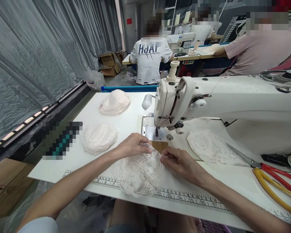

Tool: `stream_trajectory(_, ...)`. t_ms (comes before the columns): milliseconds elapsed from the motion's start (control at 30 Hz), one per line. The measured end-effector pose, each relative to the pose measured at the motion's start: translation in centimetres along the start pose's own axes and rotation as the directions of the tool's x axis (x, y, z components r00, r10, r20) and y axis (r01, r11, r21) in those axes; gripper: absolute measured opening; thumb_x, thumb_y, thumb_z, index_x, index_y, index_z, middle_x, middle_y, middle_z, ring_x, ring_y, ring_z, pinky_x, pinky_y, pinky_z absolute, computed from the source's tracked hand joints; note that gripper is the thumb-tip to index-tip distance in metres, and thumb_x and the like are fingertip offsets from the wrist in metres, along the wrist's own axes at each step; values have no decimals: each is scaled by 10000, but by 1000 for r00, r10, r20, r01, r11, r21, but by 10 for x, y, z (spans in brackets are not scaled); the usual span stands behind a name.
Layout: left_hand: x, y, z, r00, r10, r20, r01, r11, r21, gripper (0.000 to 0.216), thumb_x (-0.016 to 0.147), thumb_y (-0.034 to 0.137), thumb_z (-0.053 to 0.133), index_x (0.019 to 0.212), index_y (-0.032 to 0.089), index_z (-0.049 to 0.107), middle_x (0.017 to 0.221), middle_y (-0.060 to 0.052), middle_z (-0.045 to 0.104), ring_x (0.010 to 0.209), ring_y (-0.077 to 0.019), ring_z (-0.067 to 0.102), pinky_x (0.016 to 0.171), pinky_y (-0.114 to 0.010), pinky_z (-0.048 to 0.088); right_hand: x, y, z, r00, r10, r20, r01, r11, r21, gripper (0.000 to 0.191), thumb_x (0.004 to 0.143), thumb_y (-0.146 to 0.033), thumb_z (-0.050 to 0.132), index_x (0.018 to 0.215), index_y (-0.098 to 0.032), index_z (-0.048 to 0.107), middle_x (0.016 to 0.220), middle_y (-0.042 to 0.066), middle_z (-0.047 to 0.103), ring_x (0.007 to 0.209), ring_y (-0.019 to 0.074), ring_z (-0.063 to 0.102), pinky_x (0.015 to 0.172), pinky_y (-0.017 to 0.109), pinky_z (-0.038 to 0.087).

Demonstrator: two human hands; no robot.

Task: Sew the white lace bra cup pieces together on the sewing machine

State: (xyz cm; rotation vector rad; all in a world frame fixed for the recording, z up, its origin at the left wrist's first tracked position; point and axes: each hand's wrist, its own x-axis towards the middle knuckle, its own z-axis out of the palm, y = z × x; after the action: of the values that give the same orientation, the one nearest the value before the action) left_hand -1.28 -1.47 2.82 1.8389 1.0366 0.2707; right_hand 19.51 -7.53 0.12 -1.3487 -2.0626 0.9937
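Observation:
A pale pink lace piece (138, 173) lies on the white sewing table (126, 119), in front of the presser foot (157, 132) of a white sewing machine (208, 100). My left hand (132, 145) pinches the lace's upper edge, fingers closed on it. My right hand (180, 161) grips the same edge from the right, fingers closed. Both hands hold the fabric just short of the needle plate (152, 132).
More lace pieces lie in a pile at the left (99, 138), another at the back (115, 102) and one right of the needle (210, 147). Red-and-yellow-handled scissors (271, 176) rest at the right. People work at tables behind. Cardboard boxes (5, 184) stand at the lower left.

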Motion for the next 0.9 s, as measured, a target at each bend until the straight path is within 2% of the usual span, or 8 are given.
stream_trajectory(100, 9, 2, -3, 1000, -23, 0, 23, 998, 54, 281, 751, 412, 634, 794, 140, 691, 682, -15, 630, 594, -120, 521, 537, -225, 360, 2, 4, -9, 999, -25, -24, 22, 993, -117, 79, 877, -258, 475, 833, -199, 504, 550, -53, 481, 470, 115, 415, 464, 239, 313)
stream_trajectory(233, 21, 6, -8, 999, -49, -4, 49, 988, 149, 259, 744, 382, 637, 791, 133, 691, 665, -20, 633, 582, -122, 516, 512, -222, 330, 4, 18, -21, 952, -277, -129, 211, 902, -377, 184, 925, -184, 381, 1022, -174, 537, 825, 50, 633, 630, 154, 559, 578, 284, 433)
stream_trajectory(333, 27, 9, -11, 999, -43, 12, 40, 975, 219, 235, 741, 361, 642, 797, 139, 694, 685, -21, 646, 621, -132, 541, 537, -222, 344, 5, 27, -22, 884, -464, -53, 379, 780, -497, 337, 918, -91, 345, 1185, -196, 522, 1070, 99, 615, 874, 194, 592, 680, 310, 472)
stream_trajectory(433, 36, 13, -16, 998, -56, 29, 44, 944, 326, 195, 737, 329, 649, 772, 142, 689, 676, -14, 642, 635, -135, 547, 544, -222, 341, 7, 31, -16, 828, -559, 44, 477, 661, -579, 366, 913, -49, 332, 1165, -193, 556, 1180, 104, 598, 953, 218, 571, 720, 344, 466)
stream_trajectory(567, 61, 18, -30, 997, -68, 26, 43, 836, 547, 178, 679, 315, 707, 729, 148, 673, 668, -7, 624, 654, -147, 557, 539, -226, 342, 9, 29, -6, 810, -586, 25, 464, 614, -638, 337, 906, -43, 347, 1129, -138, 581, 1154, 128, 617, 897, 229, 567, 654, 336, 451)
stream_trajectory(700, 78, 21, -35, 988, -29, -151, 125, 731, 671, 69, 673, 193, 694, 709, 156, 648, 717, -16, 623, 681, -168, 567, 604, -264, 397, 12, 23, 0, 831, -557, -13, 424, 647, -634, 376, 873, -4, 332, 1120, -123, 589, 1079, 127, 641, 870, 232, 569, 648, 350, 454)
stream_trajectory(833, 57, 19, -10, 939, 94, -332, 174, 702, 691, 227, 882, 130, 411, 869, 124, 637, 817, -87, 615, 788, -205, 565, 706, -349, 413, 12, 22, 2, 833, -553, -29, 418, 663, -620, 361, 892, -32, 321, 1105, -123, 599, 1080, 134, 644, 889, 247, 563, 649, 366, 463)
stream_trajectory(900, 39, 13, 9, 933, 258, -250, -2, 700, 714, 235, 897, 127, 411, 888, 146, 645, 853, -64, 620, 808, -183, 566, 730, -343, 418, 12, 23, 2, 827, -560, -37, 422, 663, -618, 351, 901, -54, 319, 1099, -132, 598, 1078, 137, 646, 875, 246, 567, 640, 365, 465)
